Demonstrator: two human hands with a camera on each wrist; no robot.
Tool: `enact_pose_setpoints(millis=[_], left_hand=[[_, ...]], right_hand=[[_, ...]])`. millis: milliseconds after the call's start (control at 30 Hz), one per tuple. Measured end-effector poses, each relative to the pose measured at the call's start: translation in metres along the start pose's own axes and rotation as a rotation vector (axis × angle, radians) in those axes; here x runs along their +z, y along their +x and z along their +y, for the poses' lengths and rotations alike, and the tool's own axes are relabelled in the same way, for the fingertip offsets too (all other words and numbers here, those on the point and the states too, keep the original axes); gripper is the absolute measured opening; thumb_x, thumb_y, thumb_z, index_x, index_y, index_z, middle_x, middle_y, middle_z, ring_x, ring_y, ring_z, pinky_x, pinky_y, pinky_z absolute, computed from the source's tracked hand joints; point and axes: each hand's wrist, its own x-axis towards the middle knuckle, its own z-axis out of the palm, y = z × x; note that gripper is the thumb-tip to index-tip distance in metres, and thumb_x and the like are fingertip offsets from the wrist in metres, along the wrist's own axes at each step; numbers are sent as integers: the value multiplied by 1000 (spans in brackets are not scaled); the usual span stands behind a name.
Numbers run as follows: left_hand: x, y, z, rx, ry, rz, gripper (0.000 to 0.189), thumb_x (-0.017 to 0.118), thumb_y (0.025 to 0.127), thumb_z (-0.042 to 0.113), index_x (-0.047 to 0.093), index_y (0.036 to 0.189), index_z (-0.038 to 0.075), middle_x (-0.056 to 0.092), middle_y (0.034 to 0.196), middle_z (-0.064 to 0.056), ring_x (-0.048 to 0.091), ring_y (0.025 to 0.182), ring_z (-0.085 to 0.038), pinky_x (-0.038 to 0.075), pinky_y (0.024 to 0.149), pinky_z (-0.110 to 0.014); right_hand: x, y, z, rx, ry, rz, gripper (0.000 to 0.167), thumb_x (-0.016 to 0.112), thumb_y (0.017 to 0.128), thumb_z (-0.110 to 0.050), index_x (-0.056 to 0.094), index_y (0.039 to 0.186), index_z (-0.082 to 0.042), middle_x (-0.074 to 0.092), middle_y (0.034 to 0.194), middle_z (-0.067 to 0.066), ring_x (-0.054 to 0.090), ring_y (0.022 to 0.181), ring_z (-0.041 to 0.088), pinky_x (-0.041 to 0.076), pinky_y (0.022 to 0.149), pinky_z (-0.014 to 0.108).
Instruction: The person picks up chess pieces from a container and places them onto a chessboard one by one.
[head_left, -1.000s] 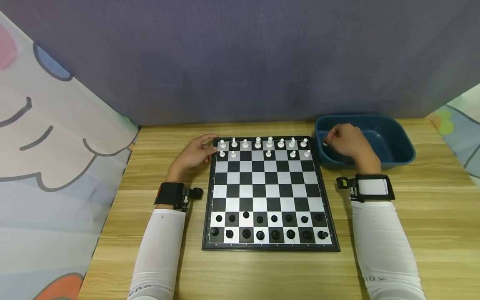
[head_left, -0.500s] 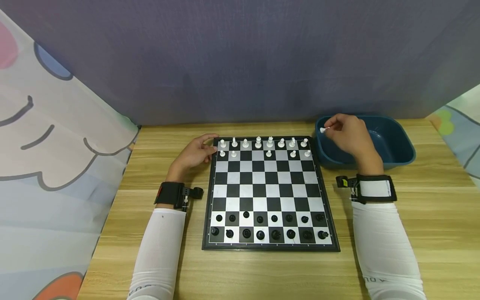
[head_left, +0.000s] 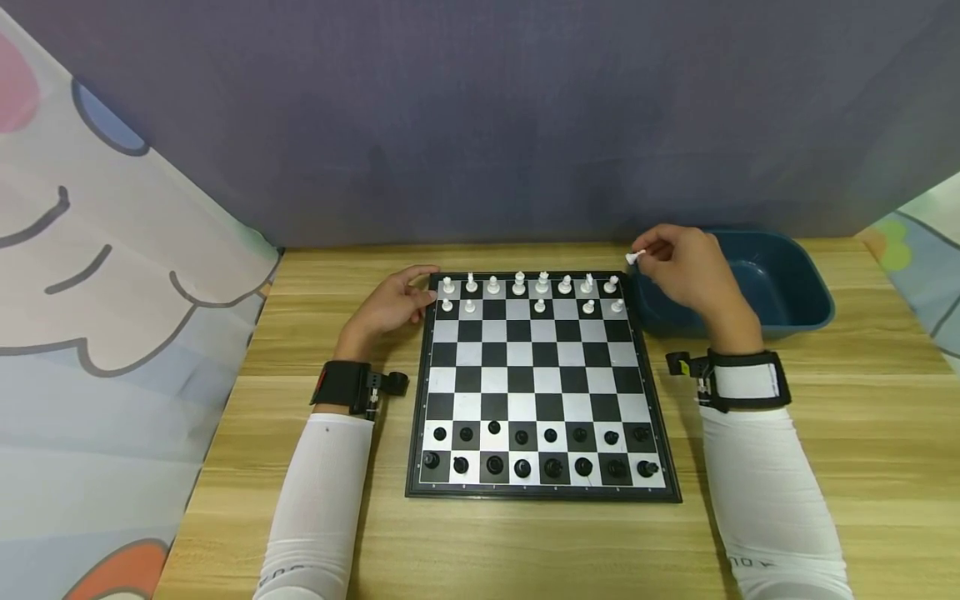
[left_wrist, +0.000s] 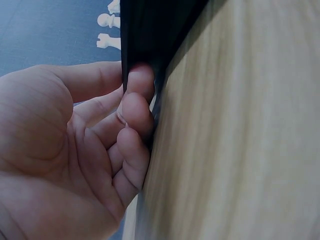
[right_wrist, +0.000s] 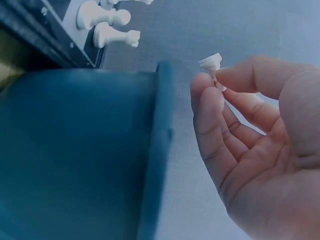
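Note:
Above the left rim of the blue basin (head_left: 823, 312), my right hand (head_left: 693, 271) pinches a white pawn (head_left: 634, 257) between thumb and fingers. In the right wrist view the pawn (right_wrist: 212, 62) is tipped, its wide base pointing up and away from the fingertips. My left hand (head_left: 392, 304) grips the upper left edge of the chessboard (head_left: 532, 354), thumb over the top and fingers curled against the side, as the left wrist view shows. White chess pieces (head_left: 519, 285) fill the board's far row, with several white pawns before them. Two rows of black pieces (head_left: 522, 467) stand at the near side.
The basin stands right of the board, close to its upper right corner; its visible inside is bare blue. A grey cloth wall (head_left: 480, 125) rises behind the wooden table (head_left: 525, 550). Cartoon-printed sheets (head_left: 112, 292) hang at the left and right.
My right hand has lifted the white pawn out of the basin and carried it left to the rim. My left hand stays at the board's edge.

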Motion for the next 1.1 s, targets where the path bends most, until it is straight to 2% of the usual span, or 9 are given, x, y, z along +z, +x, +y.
enact_pose_setpoints(millis=[333, 467, 733, 1100], left_hand=[[1, 2, 0, 2, -4, -2, 55, 62, 104, 23, 44, 155, 33, 61, 87, -8, 56, 74, -21, 46, 62, -26], [1, 2, 0, 10, -7, -4, 55, 62, 104, 22, 44, 155, 31, 60, 86, -8, 56, 73, -21, 48, 63, -27], [0, 0, 1, 15, 2, 1, 54, 61, 104, 22, 45, 155, 29, 60, 83, -7, 56, 72, -20, 48, 64, -26], [2, -3, -1, 23, -19, 6, 53, 62, 104, 20, 47, 153, 29, 55, 75, -5, 55, 69, -19, 47, 62, -26]], right_hand=[[1, -2, -13, -45, 19, 14, 19, 64, 97, -17, 70, 111, -6, 73, 104, 19, 66, 94, 30, 45, 78, 40], [5, -3, -20, -73, 16, 9, 20, 64, 99, -21, 69, 110, -5, 72, 103, 19, 66, 93, 30, 47, 79, 43], [21, -3, -36, -169, 20, -15, 15, 66, 100, -18, 71, 107, -6, 71, 95, 13, 65, 85, 26, 49, 76, 42], [46, 0, -63, -301, 5, -102, 13, 66, 98, -10, 74, 107, -6, 72, 98, 10, 67, 85, 24, 53, 75, 42]])
